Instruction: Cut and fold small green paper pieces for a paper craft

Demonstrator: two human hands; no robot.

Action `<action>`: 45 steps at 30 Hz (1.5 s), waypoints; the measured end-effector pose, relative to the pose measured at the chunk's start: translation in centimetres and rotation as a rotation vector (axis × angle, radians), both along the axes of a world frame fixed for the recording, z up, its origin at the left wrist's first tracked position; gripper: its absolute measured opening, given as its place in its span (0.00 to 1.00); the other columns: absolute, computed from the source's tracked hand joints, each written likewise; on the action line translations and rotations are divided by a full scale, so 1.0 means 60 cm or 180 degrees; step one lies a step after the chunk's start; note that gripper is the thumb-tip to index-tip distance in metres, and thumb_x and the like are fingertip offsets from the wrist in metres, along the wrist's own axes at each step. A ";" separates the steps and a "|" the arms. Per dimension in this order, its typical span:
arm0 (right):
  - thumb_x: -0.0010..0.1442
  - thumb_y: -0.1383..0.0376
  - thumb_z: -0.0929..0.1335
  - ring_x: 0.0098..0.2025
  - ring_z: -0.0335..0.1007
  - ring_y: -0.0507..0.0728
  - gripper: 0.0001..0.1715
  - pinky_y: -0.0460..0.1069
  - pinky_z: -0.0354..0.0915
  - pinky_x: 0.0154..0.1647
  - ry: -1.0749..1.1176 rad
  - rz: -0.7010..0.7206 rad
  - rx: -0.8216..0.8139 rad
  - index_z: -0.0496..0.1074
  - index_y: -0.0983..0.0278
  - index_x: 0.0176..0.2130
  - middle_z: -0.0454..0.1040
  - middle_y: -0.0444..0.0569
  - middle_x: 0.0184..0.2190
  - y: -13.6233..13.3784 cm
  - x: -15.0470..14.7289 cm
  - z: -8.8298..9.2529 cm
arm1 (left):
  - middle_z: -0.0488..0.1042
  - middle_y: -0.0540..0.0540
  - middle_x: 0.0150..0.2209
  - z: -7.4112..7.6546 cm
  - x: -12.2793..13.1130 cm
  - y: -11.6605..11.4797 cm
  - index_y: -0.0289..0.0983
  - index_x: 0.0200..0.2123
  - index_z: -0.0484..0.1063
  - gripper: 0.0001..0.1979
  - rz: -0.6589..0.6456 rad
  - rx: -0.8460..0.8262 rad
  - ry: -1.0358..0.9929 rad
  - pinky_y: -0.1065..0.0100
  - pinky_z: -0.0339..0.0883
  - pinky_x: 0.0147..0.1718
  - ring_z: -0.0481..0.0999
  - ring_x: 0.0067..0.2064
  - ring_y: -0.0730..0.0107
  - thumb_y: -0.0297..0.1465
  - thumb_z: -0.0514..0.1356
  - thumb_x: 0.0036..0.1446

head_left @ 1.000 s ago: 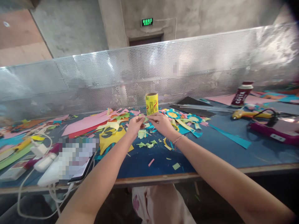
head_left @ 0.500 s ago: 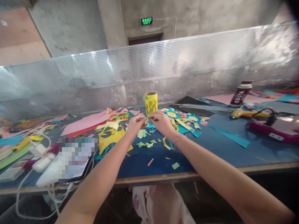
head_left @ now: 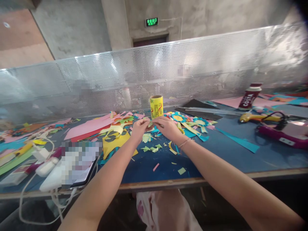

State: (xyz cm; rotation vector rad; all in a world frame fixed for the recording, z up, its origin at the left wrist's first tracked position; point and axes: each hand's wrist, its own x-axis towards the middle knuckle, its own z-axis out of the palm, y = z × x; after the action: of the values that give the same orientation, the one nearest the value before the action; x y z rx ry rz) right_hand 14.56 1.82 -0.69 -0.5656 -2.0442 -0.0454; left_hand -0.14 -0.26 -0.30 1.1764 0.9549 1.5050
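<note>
My left hand point(head_left: 141, 129) and my right hand point(head_left: 167, 128) meet above the middle of the table, fingers pinched together. Between their fingertips is a small piece of light green paper point(head_left: 150, 124), mostly hidden by the fingers. Just behind the hands stands a yellow printed cardboard tube point(head_left: 157, 107), upright. Pale green paper scraps point(head_left: 147, 138) lie right below my hands, and small folded green pieces point(head_left: 152, 149) lie a little nearer. To the right of the tube are blue and yellow paper flowers point(head_left: 178, 118) among paper strips.
Left are pink paper sheets point(head_left: 90, 126), cut yellow paper point(head_left: 117, 144), and a tablet point(head_left: 89, 173) with white cables. On the right lie a yellow glue gun point(head_left: 260, 118), a purple power strip point(head_left: 284, 136) and a COSTA bottle point(head_left: 250, 97). A perforated metal screen point(head_left: 204, 70) runs along the back.
Both hands stay together at the same spot over the table, with slight finger movement around the green paper. The whole view has shifted very slightly.
</note>
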 end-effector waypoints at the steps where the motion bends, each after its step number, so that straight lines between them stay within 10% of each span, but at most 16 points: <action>1: 0.58 0.70 0.61 0.41 0.71 0.55 0.14 0.52 0.68 0.44 -0.0042 0.0000 0.0029 0.74 0.61 0.39 0.75 0.50 0.37 0.000 0.001 0.000 | 0.70 0.51 0.21 0.001 0.000 -0.001 0.34 0.25 0.68 0.05 -0.0024 -0.0054 -0.0055 0.66 0.68 0.33 0.73 0.25 0.74 0.29 0.61 0.43; 21: 0.56 0.74 0.59 0.45 0.65 0.58 0.15 0.57 0.65 0.49 -0.0938 -0.0117 0.0551 0.72 0.63 0.38 0.70 0.53 0.40 -0.003 0.003 0.001 | 0.70 0.50 0.22 -0.003 0.000 0.000 0.34 0.23 0.68 0.09 -0.0166 -0.0237 -0.0291 0.69 0.67 0.31 0.71 0.25 0.75 0.33 0.63 0.42; 33: 0.55 0.55 0.63 0.27 0.69 0.51 0.15 0.47 0.68 0.26 0.1280 0.0499 -0.2419 0.63 0.64 0.27 0.68 0.45 0.24 0.006 -0.024 -0.013 | 0.71 0.49 0.27 -0.017 0.001 0.012 0.34 0.27 0.71 0.09 0.0247 0.0403 0.0196 0.70 0.64 0.32 0.69 0.29 0.75 0.35 0.62 0.45; 45: 0.54 0.53 0.64 0.22 0.65 0.51 0.20 0.46 0.62 0.25 0.0548 0.0353 -0.1831 0.63 0.64 0.21 0.67 0.43 0.18 0.003 -0.011 0.000 | 0.67 0.51 0.21 -0.011 -0.001 0.013 0.34 0.24 0.70 0.08 -0.0055 0.0111 0.0254 0.72 0.60 0.26 0.65 0.24 0.77 0.33 0.63 0.42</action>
State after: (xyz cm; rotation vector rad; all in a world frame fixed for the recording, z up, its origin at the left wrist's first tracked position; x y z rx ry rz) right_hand 13.93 1.98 -0.68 -0.7734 -1.9064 0.6531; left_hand -0.19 0.50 -0.99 1.2746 0.9727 1.4758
